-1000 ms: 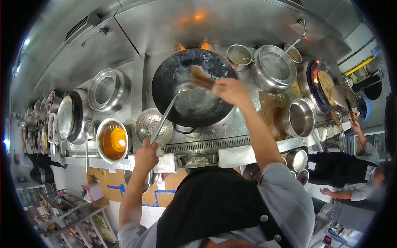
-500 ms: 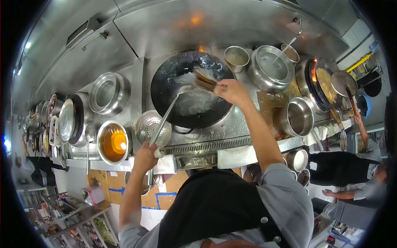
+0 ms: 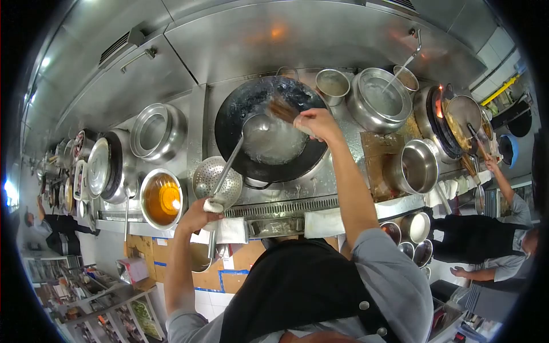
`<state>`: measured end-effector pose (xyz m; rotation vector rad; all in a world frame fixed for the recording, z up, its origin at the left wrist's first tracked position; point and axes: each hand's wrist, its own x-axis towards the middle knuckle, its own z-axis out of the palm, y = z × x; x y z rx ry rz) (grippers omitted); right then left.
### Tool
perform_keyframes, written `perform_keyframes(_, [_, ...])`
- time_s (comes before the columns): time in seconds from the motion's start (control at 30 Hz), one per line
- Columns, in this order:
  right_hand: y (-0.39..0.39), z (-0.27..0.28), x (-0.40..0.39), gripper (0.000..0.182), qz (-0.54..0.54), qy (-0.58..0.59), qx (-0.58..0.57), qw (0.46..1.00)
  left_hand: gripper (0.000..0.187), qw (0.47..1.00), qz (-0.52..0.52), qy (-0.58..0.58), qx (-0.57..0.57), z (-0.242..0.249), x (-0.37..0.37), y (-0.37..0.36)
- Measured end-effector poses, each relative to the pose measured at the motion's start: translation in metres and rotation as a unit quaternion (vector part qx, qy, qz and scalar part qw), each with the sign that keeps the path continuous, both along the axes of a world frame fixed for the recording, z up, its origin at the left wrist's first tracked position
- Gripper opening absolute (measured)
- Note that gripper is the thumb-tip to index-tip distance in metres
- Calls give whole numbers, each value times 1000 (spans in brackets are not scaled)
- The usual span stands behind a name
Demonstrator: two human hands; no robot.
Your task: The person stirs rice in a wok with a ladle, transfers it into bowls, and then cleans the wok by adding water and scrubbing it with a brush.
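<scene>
A large black wok (image 3: 230,108) stands in front of me with cloudy water (image 3: 277,147) in its bottom. My right hand (image 3: 320,123) is closed around a bamboo wok brush (image 3: 281,110), its blurred bristles over the upper middle of the wok. At the lower left, my left hand (image 3: 193,218) is wrapped round the long handle of a ladle (image 3: 230,162), with a white cloth (image 3: 214,206) at the grip. The ladle's bowl sits in the wok's water. Below the handle, a perforated strainer (image 3: 201,178) lies beside the wok.
A bowl of orange oil (image 3: 150,212) stands left of the strainer. Steel pots (image 3: 366,106) and a saucepan (image 3: 403,182) stand on the right. Water runs from a tap (image 3: 416,50). Further right, a co-worker's hand (image 3: 492,164) holds a utensil over a flaming wok.
The brush has shifted within the wok, and more water is pooled there. The flame behind the wok no longer shows. The co-worker's round utensil has moved left over their wok.
</scene>
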<state>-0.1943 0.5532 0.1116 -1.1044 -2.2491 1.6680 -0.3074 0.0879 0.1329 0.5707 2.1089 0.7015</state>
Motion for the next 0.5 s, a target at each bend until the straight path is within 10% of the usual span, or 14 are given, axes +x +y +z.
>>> perform_keyframes(0.1, [-11,-38,-32,50,78,-58,-63,993,54,998,-5,-37,44,-6,-2,3])
perform_keyframes(0.27, [0,-1,4,36,30,-9,232,972,39,932,-133,332,-56,6,19,12])
perform_keyframes(0.4, [-73,26,5,32,285,-101,310,902,18,877,-174,440,-83,2,36,26])
perform_keyframes(0.5, [-20,23,1,29,134,-184,383,895,14,852,-195,484,-45,-12,38,21])
